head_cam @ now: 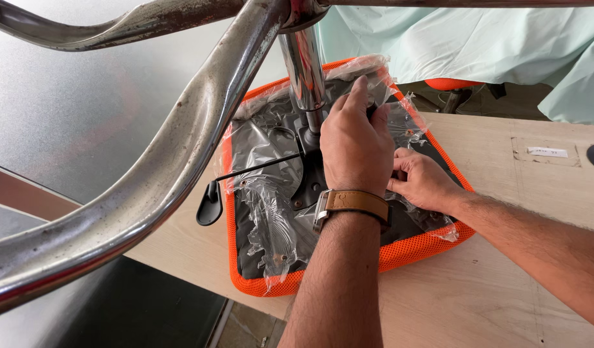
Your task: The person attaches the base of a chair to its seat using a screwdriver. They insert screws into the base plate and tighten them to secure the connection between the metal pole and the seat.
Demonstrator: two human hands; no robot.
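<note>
An orange mesh chair seat (413,248) lies upside down on a pale wooden table (503,283). Its black underside and metal mechanism plate (306,183) are covered in crinkled clear plastic wrap (271,219). A chrome column (303,64) rises from the plate toward the camera. My left hand (355,145), with a brown-strapped watch on the wrist, lies over the wrap just right of the column, fingertips curled over the plastic at the seat's far edge. My right hand (422,180) sits beside it on the seat's right part, fingers curled; what they hold is hidden.
Worn chrome base legs (148,174) sweep across the left and top of the view, close to the camera. A black lever with a paddle end (210,203) sticks out left of the seat. Pale green cloth (477,38) hangs behind the table; a grey frosted panel (71,109) stands left.
</note>
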